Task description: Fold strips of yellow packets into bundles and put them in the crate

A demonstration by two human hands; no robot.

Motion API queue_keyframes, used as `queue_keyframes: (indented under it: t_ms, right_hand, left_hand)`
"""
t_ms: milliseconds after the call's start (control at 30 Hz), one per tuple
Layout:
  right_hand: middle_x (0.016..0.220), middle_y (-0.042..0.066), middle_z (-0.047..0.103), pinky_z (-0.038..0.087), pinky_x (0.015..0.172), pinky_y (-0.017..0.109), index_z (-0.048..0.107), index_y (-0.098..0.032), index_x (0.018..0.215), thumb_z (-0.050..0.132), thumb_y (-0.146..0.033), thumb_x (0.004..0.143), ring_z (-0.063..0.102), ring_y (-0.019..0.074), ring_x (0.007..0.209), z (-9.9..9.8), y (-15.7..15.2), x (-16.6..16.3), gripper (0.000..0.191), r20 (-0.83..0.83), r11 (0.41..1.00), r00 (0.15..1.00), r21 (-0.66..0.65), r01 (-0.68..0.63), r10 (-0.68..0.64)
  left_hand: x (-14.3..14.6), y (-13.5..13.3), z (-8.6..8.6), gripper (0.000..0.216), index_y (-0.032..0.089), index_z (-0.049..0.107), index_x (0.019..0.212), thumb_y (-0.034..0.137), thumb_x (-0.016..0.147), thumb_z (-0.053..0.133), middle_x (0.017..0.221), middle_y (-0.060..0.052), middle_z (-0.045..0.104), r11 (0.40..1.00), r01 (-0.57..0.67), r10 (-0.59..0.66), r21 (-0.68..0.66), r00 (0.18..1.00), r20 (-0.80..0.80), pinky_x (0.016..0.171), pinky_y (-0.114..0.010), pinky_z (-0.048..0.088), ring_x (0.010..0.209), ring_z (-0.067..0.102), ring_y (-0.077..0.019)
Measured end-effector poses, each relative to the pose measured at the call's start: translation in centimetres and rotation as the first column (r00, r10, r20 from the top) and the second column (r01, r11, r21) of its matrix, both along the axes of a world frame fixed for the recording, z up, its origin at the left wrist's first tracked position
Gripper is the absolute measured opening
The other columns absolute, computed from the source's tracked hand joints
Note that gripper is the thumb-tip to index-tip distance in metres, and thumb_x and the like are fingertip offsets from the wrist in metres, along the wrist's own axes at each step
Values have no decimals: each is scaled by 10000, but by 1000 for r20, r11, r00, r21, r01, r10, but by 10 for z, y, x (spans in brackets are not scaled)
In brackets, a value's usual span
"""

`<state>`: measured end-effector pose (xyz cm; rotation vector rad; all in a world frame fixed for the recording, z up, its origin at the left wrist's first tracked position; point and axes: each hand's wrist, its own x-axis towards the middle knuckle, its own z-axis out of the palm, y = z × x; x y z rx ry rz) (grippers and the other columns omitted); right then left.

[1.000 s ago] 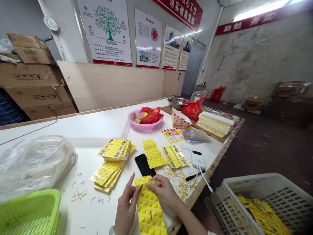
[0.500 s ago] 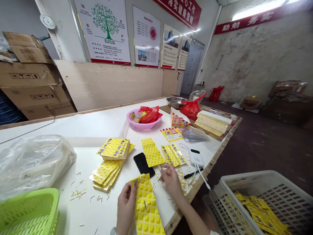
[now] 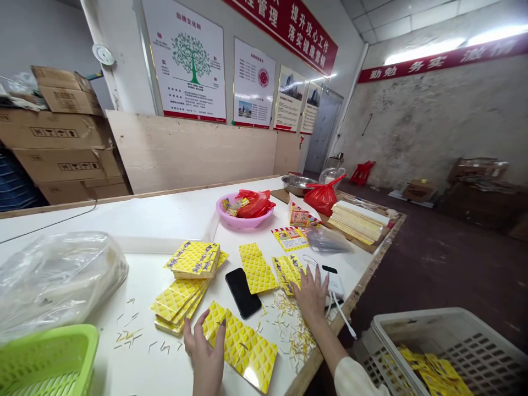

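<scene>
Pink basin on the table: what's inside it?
The pink basin holds a crumpled red plastic bag and, on its left side, some small yellow packets. The bag, packets and front rim hide its floor; anything beneath the bag or within it cannot be seen.

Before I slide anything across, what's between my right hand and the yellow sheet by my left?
In the head view, small loose strips lie scattered on the white table between your right hand and that yellow sheet.

Left hand (image 3: 206, 355), yellow sheet (image 3: 248, 353) (patterned), phone (image 3: 242, 294)
</scene>
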<state>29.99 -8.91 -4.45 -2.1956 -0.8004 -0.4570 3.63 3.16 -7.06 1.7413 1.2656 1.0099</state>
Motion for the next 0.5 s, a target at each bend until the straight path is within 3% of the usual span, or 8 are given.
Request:
queue_keyframes:
  t_ms: [67,133,200,267,400,500]
  right_hand:
    - [1230,153,621,13,1127,563,697,-170,903,506,-398,818,330,325,1345,5,1,1,309,-69,981,993,173,-83,96]
    - [1140,143,670,59,1128,569,685,-187,755,511,-431,805,340,321,1339,13,2,5,304,-115,960,987,267,-82,116]
    - [1174,175,646,142,1115,575,672,-170,726,515,-488,791,304,334,1356,23,2,6,360,-157,935,982,351,-41,102]
    - [1250,199,594,284,1066,559,670,-146,796,507,-521,798,383,337,1308,34,4,2,409,-221,894,968,447,-7,118]
    - [1073,161,688,511,844,453,664,-144,953,525,-529,819,645,271,972,49,13,-39,430,-355,831,897,556,-24,264]
    - [893,105,725,544,746,394,677,-165,914,614,-520,779,672,245,832,51,23,-94,385,-485,776,751,629,-57,448]
  left_hand:
    - [0,-4,7,478,201,482,1179,522,826,453,1425,-175,290,999,6,-6,35,1000,3,1128,-558,175,1429,110,-324]
    - [0,-9,17,459,198,483,1179,501,835,454,1432,-175,286,998,-6,4,68,1000,23,1134,-552,165,1424,132,-320]
    - [0,-14,27,441,206,491,1179,497,849,452,1452,-160,275,995,-13,6,101,997,72,1145,-537,151,1421,152,-314]
    - [0,-18,36,427,218,506,1172,506,863,448,1463,-137,288,995,13,-29,101,987,161,1150,-513,171,1413,191,-304]
    - [2,-26,46,499,226,495,1233,567,874,435,1424,-123,402,973,214,-161,-82,894,418,1102,-459,322,1331,379,-281]
    - [5,-29,49,666,243,422,1339,686,842,379,1419,-130,439,865,408,-161,-293,777,609,1013,-436,436,1246,493,-273]
